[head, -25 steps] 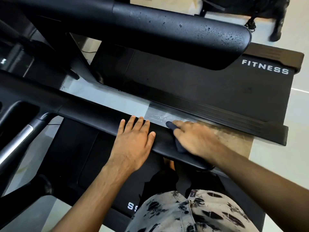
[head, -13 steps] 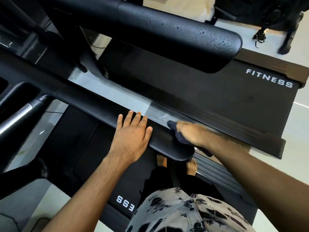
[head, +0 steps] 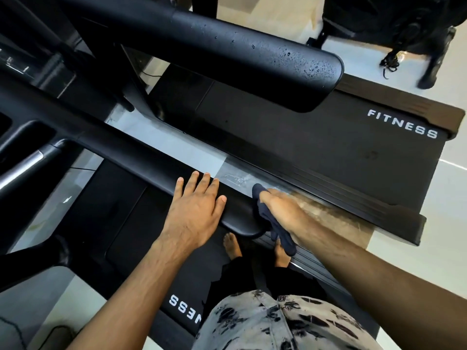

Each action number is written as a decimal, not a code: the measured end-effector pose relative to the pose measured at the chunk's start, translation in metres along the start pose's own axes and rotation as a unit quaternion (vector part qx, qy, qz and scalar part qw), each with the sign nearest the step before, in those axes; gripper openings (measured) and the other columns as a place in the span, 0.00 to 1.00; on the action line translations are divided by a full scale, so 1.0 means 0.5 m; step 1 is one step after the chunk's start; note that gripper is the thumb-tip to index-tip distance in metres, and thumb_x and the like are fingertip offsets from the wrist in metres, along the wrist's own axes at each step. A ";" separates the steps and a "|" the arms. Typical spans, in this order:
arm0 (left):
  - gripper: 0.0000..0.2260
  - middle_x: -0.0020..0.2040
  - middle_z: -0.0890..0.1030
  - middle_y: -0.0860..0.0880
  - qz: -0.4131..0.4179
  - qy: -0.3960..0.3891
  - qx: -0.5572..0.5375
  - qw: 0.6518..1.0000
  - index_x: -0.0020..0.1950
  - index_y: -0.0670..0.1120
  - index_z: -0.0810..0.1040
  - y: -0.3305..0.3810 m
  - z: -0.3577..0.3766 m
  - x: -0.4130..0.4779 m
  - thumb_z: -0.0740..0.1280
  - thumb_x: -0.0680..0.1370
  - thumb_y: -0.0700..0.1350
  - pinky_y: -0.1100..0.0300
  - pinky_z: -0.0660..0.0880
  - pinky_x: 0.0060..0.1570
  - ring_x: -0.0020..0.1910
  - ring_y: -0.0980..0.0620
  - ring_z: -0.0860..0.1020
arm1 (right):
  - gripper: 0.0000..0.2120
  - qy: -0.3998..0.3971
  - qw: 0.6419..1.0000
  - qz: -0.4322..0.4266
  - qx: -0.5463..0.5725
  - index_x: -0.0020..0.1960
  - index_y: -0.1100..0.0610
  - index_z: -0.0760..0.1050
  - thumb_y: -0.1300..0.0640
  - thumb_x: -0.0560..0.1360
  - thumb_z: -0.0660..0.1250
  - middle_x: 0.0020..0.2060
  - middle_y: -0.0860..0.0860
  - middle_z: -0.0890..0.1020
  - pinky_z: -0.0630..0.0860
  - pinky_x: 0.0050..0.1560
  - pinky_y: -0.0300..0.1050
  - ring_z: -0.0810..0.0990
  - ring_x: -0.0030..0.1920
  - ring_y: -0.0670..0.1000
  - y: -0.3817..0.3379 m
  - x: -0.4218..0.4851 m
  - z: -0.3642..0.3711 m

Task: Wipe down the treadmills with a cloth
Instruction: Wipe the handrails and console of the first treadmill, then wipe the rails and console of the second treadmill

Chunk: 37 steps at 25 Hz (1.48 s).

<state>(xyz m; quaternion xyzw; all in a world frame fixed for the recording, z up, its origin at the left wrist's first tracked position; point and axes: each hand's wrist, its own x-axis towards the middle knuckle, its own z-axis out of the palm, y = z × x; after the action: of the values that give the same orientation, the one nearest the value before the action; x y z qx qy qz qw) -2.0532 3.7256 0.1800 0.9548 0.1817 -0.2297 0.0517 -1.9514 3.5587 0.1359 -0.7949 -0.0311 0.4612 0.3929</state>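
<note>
My left hand (head: 193,210) rests flat, fingers straight, on the treadmill handrail (head: 121,147). My right hand (head: 281,210) grips the dark cloth (head: 262,209) against the handrail's end.

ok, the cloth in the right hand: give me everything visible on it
The cloth is dark navy, soft fabric, bunched rather than folded. The right hand lies over it and presses it against the rounded end of the near handrail, covering its middle. One end pokes out past the fingertips toward the floor gap; the other hangs loose below the hand, over the treadmill's ribbed side rail. No print or label shows. Whether it is damp cannot be told.
</note>
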 end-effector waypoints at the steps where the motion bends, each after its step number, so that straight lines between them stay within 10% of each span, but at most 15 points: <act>1: 0.25 0.80 0.55 0.49 -0.003 0.002 -0.013 1.000 0.79 0.49 0.55 0.000 -0.002 -0.002 0.45 0.83 0.56 0.48 0.42 0.77 0.79 0.50 0.46 | 0.06 0.014 1.000 -0.007 -0.010 0.40 0.50 0.75 0.51 0.70 0.60 0.27 0.46 0.77 0.71 0.29 0.39 0.76 0.28 0.50 -0.005 -0.007 -0.002; 6: 0.24 0.77 0.63 0.49 0.022 0.013 -0.083 0.996 0.78 0.47 0.60 0.009 -0.032 -0.011 0.50 0.84 0.55 0.52 0.53 0.76 0.77 0.50 0.57 | 0.16 0.076 0.984 -0.028 -0.161 0.55 0.44 0.78 0.52 0.67 0.69 0.43 0.47 0.82 0.77 0.41 0.43 0.80 0.43 0.50 -0.041 -0.047 -0.021; 13: 0.22 0.74 0.68 0.54 0.086 0.050 -0.130 0.987 0.76 0.52 0.64 -0.029 -0.075 -0.068 0.54 0.83 0.55 0.54 0.67 0.68 0.72 0.52 0.68 | 0.20 0.220 0.966 -0.101 -0.094 0.63 0.44 0.76 0.52 0.71 0.66 0.50 0.48 0.83 0.78 0.52 0.49 0.81 0.50 0.54 -0.039 -0.165 -0.008; 19: 0.21 0.73 0.71 0.54 0.208 0.046 -0.126 0.969 0.75 0.53 0.66 0.007 -0.051 -0.116 0.55 0.82 0.55 0.52 0.68 0.67 0.70 0.50 0.70 | 0.09 0.297 0.953 -0.051 -0.043 0.50 0.48 0.78 0.53 0.69 0.68 0.41 0.48 0.82 0.74 0.38 0.45 0.80 0.43 0.51 0.046 -0.276 0.009; 26: 0.20 0.69 0.75 0.52 0.363 0.005 -0.032 0.931 0.73 0.55 0.67 0.222 -0.031 -0.202 0.56 0.82 0.55 0.53 0.70 0.62 0.65 0.47 0.75 | 0.09 0.434 0.899 0.048 0.016 0.54 0.51 0.75 0.53 0.74 0.65 0.47 0.52 0.81 0.73 0.46 0.46 0.79 0.48 0.55 0.296 -0.478 -0.011; 32: 0.21 0.67 0.76 0.49 0.470 -0.037 0.072 0.879 0.73 0.53 0.68 0.466 0.041 -0.314 0.56 0.81 0.56 0.51 0.73 0.62 0.63 0.47 0.76 | 0.02 0.499 0.853 0.131 0.082 0.42 0.52 0.69 0.55 0.74 0.61 0.42 0.53 0.79 0.66 0.34 0.45 0.78 0.44 0.56 0.557 -0.692 -0.018; 37: 0.20 0.68 0.76 0.49 0.560 -0.055 0.135 0.816 0.72 0.52 0.69 0.703 0.152 -0.469 0.56 0.81 0.56 0.50 0.72 0.62 0.65 0.46 0.75 | 0.11 0.522 0.819 0.223 0.078 0.54 0.51 0.73 0.56 0.72 0.61 0.44 0.51 0.80 0.76 0.41 0.47 0.79 0.45 0.55 0.771 -0.896 -0.009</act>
<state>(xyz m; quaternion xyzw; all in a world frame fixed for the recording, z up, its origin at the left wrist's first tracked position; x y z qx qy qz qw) -2.1491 3.3095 0.2248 0.8747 -0.4204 -0.2355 0.0522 -2.3251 3.1056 0.2027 -0.8683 0.3931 0.0527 0.2977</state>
